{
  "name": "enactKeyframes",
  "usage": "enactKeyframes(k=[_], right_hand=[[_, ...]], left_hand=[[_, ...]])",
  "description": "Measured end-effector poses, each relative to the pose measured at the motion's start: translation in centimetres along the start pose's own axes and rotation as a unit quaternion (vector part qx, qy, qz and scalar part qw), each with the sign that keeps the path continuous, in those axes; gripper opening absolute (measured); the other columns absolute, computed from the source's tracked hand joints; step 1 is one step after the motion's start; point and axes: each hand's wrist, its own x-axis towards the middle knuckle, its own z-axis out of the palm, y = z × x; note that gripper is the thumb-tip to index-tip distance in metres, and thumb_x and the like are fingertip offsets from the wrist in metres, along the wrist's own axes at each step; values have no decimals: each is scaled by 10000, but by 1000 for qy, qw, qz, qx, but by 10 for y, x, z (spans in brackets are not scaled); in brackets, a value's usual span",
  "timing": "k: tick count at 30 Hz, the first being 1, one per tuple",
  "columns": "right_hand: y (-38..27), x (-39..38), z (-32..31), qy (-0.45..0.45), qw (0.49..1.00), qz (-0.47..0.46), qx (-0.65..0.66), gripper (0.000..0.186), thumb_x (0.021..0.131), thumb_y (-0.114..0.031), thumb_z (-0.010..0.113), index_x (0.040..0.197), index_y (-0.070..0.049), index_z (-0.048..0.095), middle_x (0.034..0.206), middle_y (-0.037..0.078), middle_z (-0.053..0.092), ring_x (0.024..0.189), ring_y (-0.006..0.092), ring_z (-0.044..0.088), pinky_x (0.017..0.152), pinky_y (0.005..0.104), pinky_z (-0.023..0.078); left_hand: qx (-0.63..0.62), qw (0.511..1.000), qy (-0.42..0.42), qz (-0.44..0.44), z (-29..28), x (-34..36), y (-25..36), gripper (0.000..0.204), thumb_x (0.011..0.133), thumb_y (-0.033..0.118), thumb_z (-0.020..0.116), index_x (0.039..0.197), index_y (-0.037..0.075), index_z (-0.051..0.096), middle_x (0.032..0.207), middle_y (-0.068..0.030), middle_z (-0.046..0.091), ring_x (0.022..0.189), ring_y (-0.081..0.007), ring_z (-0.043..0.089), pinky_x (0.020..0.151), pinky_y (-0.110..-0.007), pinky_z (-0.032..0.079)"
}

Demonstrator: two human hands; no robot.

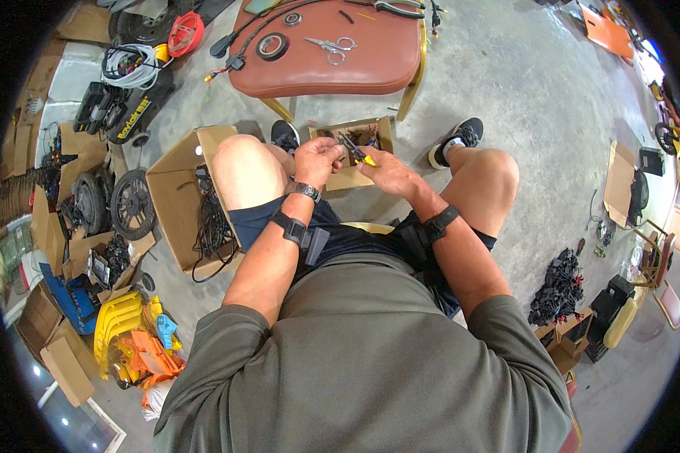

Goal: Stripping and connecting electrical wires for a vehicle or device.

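Between my knees, my right hand (388, 174) is closed on yellow-handled pliers or cutters (363, 156). My left hand (317, 158) is pinched beside the tool's dark jaws, on something too small to make out. Below both hands a small open cardboard box (387, 132) stands on the floor with dark pieces inside, partly hidden by the hands. Beyond it is a red-brown padded chair seat (370, 72) bearing scissors (329, 47), two rings (272, 47), black cables and dark-handled pliers.
A large box of black cables (170, 189) stands by my left knee. Tyres (128, 204), a coiled white cable (128, 68) and yellow and orange plastic parts (121, 325) crowd the left side. At right lie a tangled cable heap (555, 291), cardboard (619, 181) and chairs.
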Motion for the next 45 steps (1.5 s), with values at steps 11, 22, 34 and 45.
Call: enactKeyframes(k=[11, 22, 34, 45], right_hand=[[-10, 0, 0, -64, 991, 54, -105, 508, 902, -222, 511, 1368, -49, 405, 1204, 253, 570, 1125, 385, 537, 940, 405, 417], [-4, -2, 2, -22, 996, 5, -84, 461, 896, -227, 534, 1299, -24, 444, 1111, 271, 594, 1061, 414, 558, 884, 445, 436], [-23, -4, -8, 15, 998, 42, -35, 410, 830, -301, 631, 1014, 63, 597, 877, 273, 637, 865, 399, 625, 765, 434, 472], [-12, -3, -7, -34, 991, 18, 127, 379, 878, -311, 607, 997, 48, 612, 775, 124, 648, 710, 169, 588, 677, 341, 480]], left_hand=[[27, 999, -20, 3, -2, -1, 0, 55, 843, 28, 646, 883, 1, 619, 719, -61, 653, 547, -106, 594, 471, -232, 478], [3, 999, -36, 15, -1, -2, 4, 112, 823, -1, 653, 831, 31, 545, 712, -76, 647, 540, -127, 599, 459, -242, 467], [-74, 995, -66, -22, 1, -8, 17, 212, 801, 63, 720, 972, 40, 597, 859, -53, 652, 709, -128, 637, 531, -244, 494], [-120, 978, -171, -15, -5, -15, 36, 256, 865, 54, 644, 1117, 34, 608, 1008, -43, 661, 860, -124, 634, 727, -249, 534]])
